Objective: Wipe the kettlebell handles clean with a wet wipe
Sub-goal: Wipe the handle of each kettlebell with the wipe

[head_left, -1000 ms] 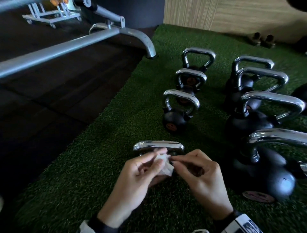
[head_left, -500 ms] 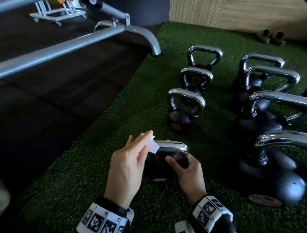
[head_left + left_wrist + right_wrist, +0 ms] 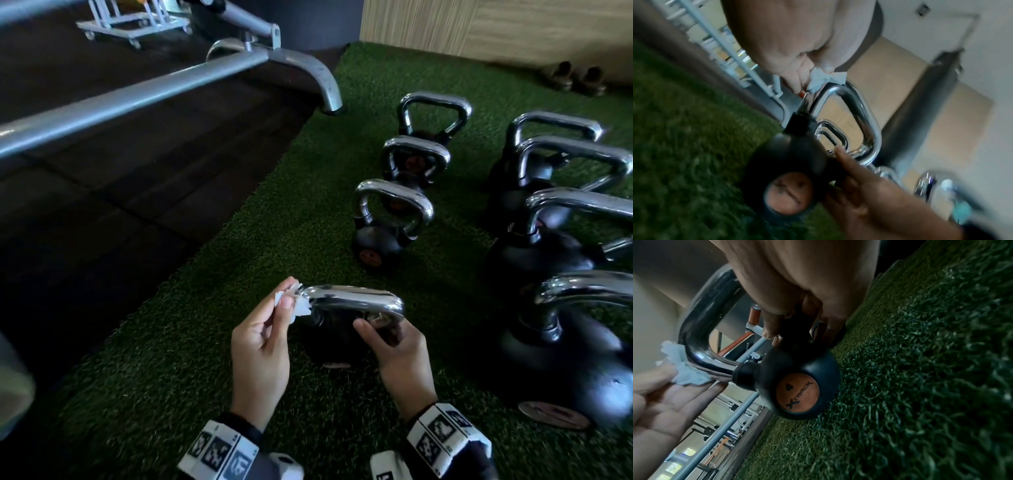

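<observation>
A small black kettlebell (image 3: 325, 342) with a chrome handle (image 3: 352, 303) stands on the green turf just in front of me. My left hand (image 3: 289, 299) pinches a crumpled white wet wipe (image 3: 299, 308) between thumb and fingers and holds it against the handle's left corner. In the left wrist view the wet wipe (image 3: 824, 78) sits on the bend of the handle (image 3: 865, 113). My right hand (image 3: 375, 327) grips the handle's right leg where it meets the ball. The right wrist view shows the kettlebell (image 3: 797, 386), its orange "4" label, and the wet wipe (image 3: 684, 369).
Several more kettlebells stand in two rows ahead, small ones (image 3: 387, 233) in the middle and big ones (image 3: 561, 356) close on the right. A grey steel bar (image 3: 137, 99) crosses the dark rubber floor on the left. A wooden wall (image 3: 479, 27) closes the back.
A second ago both hands held the wipe together in front of the handle. My left hand then carried it to the handle's left corner, and my right hand took hold of the right leg.
</observation>
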Demonstrator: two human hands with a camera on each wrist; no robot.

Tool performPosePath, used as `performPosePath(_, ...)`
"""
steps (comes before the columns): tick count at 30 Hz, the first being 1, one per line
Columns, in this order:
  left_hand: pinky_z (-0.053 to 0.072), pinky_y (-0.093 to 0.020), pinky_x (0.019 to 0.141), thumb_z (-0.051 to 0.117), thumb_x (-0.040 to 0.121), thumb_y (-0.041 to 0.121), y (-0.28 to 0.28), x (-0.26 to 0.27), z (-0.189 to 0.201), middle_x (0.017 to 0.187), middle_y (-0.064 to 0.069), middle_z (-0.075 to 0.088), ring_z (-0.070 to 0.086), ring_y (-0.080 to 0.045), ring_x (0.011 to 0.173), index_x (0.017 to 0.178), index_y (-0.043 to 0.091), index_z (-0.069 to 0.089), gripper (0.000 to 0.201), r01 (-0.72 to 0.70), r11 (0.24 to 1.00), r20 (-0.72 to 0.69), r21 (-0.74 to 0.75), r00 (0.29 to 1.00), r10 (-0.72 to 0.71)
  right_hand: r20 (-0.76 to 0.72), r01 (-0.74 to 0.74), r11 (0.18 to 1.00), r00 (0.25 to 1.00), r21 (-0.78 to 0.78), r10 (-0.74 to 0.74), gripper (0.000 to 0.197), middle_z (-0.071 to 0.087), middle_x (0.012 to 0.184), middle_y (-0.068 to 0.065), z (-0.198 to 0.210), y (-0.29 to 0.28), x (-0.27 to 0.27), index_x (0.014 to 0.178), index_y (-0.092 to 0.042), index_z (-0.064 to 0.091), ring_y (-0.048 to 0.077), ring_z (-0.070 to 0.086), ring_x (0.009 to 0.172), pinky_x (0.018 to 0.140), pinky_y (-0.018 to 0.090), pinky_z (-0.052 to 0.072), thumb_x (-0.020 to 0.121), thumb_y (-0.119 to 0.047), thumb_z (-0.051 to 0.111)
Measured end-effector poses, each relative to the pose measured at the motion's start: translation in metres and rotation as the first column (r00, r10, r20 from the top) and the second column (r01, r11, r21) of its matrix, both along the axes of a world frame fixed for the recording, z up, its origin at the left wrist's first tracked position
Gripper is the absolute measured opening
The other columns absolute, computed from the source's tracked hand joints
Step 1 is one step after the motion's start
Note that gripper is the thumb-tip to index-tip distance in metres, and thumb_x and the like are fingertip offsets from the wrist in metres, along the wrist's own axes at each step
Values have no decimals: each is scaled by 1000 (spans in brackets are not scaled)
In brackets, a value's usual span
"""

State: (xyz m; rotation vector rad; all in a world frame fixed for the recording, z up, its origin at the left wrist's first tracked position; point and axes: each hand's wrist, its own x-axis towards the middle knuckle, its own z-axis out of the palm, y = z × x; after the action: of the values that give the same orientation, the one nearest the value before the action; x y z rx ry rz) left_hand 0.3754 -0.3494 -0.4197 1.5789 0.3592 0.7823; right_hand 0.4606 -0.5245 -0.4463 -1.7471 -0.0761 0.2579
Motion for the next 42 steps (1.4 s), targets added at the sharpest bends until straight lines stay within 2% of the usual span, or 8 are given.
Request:
performPosePath(8, 51, -18, 103, 59, 101, 18, -21, -3, -35, 124, 19, 73, 64, 0, 123, 131, 20, 67, 31, 10, 984, -91, -176, 995, -27, -8, 49, 999, 999, 1, -49, 25, 80, 90, -2, 4, 4, -3, 92, -18, 76, 14, 76, 86, 87, 48, 61, 81, -39, 84)
performPosePath(14, 48, -9, 99, 66, 100, 19, -2, 28, -30, 121, 15, 72, 65, 5, 118, 129, 16, 70, 29, -7, 992, -159, -124, 987, -13, 170, 144, 959, 980, -245, -104, 20, 72, 72, -20, 11, 6, -27, 79, -33, 72, -13, 65, 76, 66, 8, 47, 74, -45, 88)
performPosePath(17, 47, -6, 97, 67, 99, 11, 8, 57, -26, 119, 12, 72, 65, 14, 109, 126, 7, 71, 28, 47, 999, -165, 1, 985, -46, 367, 134, 934, 930, -332, -3, 21, 70, 92, -23, -3, 7, -45, 90, -27, 79, -6, 67, 86, 82, -3, 41, 73, -25, 90)
performPosePath(21, 44, -2, 95, 68, 98, 10, 13, 78, -17, 119, 11, 71, 62, 19, 107, 121, 8, 75, 24, 176, 963, -247, 201, 961, -124, 492, 50, 943, 861, -329, 126, 42, 66, 113, -17, -11, 5, -39, 106, -26, 80, 5, 65, 107, 97, 15, 50, 74, 1, 77)
performPosePath(24, 47, -5, 91, 74, 94, 15, 22, 78, -14, 108, 12, 75, 68, 6, 102, 111, 11, 80, 19, 200, 946, -311, 255, 943, -116, 417, 40, 954, 904, -298, 92, 37, 64, 124, -12, -4, 8, -15, 119, -31, 74, -2, 60, 116, 100, 25, 53, 86, -16, 78)
performPosePath(29, 56, -24, 98, 84, 86, 20, 32, 80, -7, 105, 9, 80, 73, 3, 99, 109, 15, 81, 24, 197, 979, -385, 46, 908, -165, 83, -153, 947, 980, -282, 183, 47, 60, 143, -12, 6, 25, 5, 140, -25, 62, -3, 50, 130, 110, 14, 34, 94, -30, 71)
performPosePath(34, 53, -8, 81, 81, 88, 15, 21, 75, -4, 102, 10, 79, 74, 5, 92, 112, 15, 80, 24, 171, 984, -317, -59, 931, -180, 73, -141, 949, 983, -282, 168, 46, 60, 143, -12, 0, 23, 8, 139, -25, 63, -3, 51, 132, 101, 0, 31, 94, -29, 72)
performPosePath(42, 61, -29, 91, 76, 89, 1, 16, 88, 25, 104, -8, 80, 77, -18, 101, 110, 4, 77, 21, 202, 907, -100, -370, 962, -255, 90, -146, 950, 980, -276, 177, 46, 61, 143, -9, -2, 22, 9, 138, -21, 64, -1, 51, 133, 105, 2, 30, 93, -28, 72)
